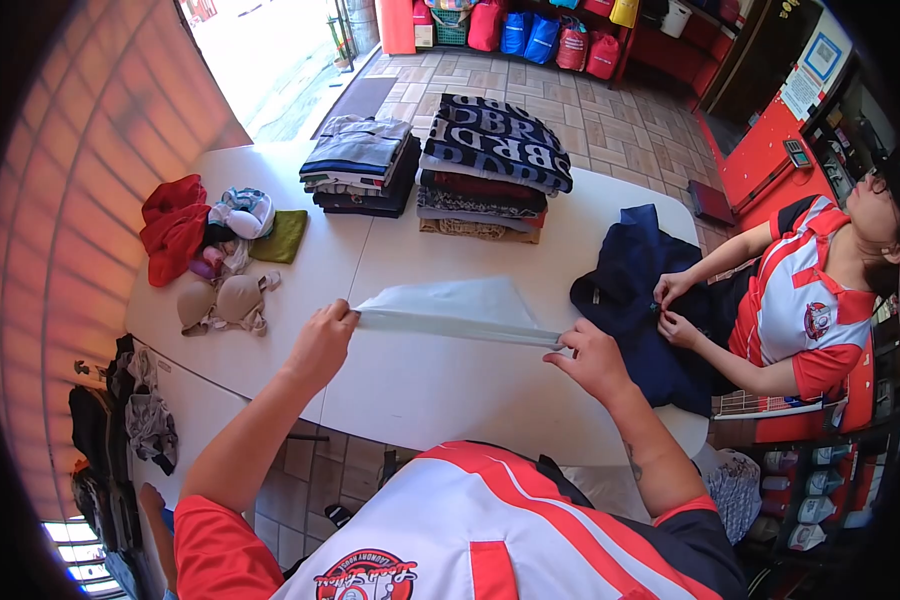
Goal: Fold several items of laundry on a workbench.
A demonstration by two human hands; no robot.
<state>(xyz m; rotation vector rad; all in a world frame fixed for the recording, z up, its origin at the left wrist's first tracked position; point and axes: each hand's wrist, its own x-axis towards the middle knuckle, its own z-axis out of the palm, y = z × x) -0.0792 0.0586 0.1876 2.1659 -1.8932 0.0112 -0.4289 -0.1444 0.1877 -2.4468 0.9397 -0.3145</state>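
Note:
A translucent plastic bag or sheet (450, 307) is stretched between my two hands above the white table (435, 397). My left hand (322, 341) pinches its left end. At the other end, the fingers and thumb of my right hand (591, 361) grip a corner. The near edge looks gathered into a narrow band, while the far part fans out in a thin flap. Beyond it stand two stacks of folded clothes: a lower one (364, 150) topped with grey, and a taller one (495, 142) topped with a dark lettered cloth.
At the left lie a beige bra (221, 301), a red cloth (172, 225) and a folded olive cloth (279, 236). On the right a co-worker (810, 285) handles a dark navy garment (645, 255). Several filled bags (544, 37) sit on a far shelf. Clothes (101, 427) hang at the lower left.

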